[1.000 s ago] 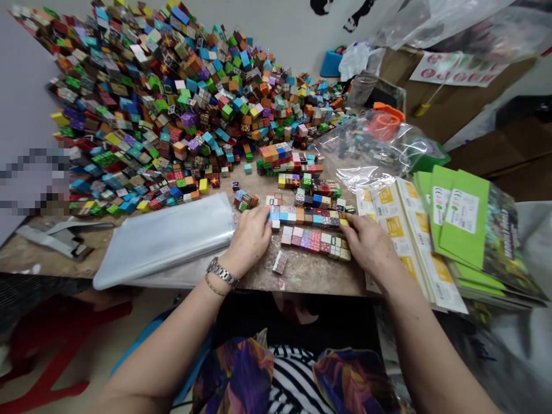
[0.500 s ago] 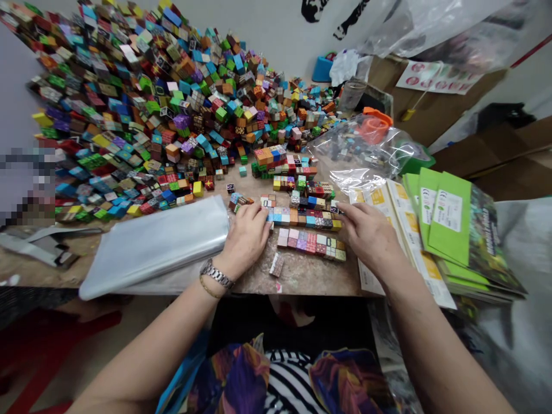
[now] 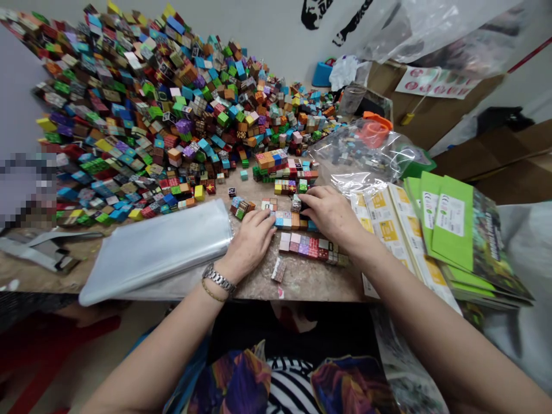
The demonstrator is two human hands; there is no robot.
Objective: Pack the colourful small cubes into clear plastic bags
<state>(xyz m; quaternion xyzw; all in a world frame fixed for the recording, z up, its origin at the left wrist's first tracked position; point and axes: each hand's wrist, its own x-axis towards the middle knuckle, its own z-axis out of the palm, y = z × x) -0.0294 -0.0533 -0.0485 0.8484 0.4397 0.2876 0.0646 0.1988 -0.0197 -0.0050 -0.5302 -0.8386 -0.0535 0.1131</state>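
Note:
My left hand [image 3: 253, 240] rests on the table with its fingers stretched out, the tips touching the left end of a row of small printed cubes [image 3: 283, 219]. My right hand [image 3: 333, 214] reaches over that row from the right, thumb and fingers closed on a grey-and-black patterned cube [image 3: 296, 202] on top of it. The palm and fingers hide the row's right part. Nearer to me lies another row of pink, purple and red cubes [image 3: 303, 245]. One speckled block [image 3: 278, 269] is alone in front of it.
A large heap of colourful cubes [image 3: 172, 103] covers the back left. A stack of clear plastic sleeves [image 3: 159, 247] lies left of my hands. On the right are sticker sheets [image 3: 383, 224], green booklets [image 3: 451, 221] and a clear bag [image 3: 362, 152]. More stacked cubes [image 3: 271, 158] stand behind the rows.
My right hand has moved left from the row's right end to above its middle, now covering its right part. My left hand stays nearly in place.

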